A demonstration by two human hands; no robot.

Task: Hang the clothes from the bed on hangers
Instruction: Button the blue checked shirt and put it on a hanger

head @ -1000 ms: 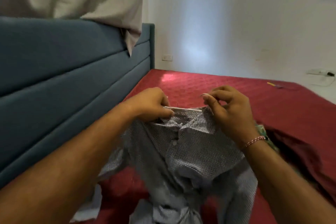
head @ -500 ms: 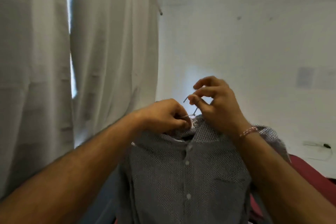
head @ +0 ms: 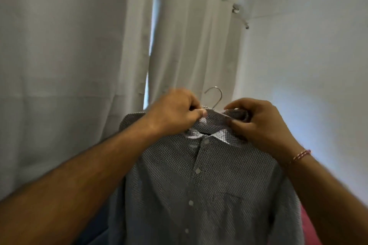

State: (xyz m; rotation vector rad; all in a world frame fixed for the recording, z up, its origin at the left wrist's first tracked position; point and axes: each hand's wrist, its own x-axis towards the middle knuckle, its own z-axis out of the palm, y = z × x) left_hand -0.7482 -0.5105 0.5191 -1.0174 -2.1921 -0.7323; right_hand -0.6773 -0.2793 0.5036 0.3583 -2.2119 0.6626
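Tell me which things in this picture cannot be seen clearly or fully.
- Hanger, head view: only the metal hook shows; the shirt covers its arms.
- Shirt hem and lower sleeves: cut off by the bottom edge.
- Fingertips of left hand and right hand: curled into the collar, hidden.
- Curtain rod: mostly hidden by the curtain.
- Bed: only a red corner, blurred, at the bottom right.

Red bed (head: 312, 230) corner at lower right, its surface hidden.

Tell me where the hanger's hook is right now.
In the head view the hook sticks up at centre, above the shirt collar, between the left hand and right hand, before the curtain.
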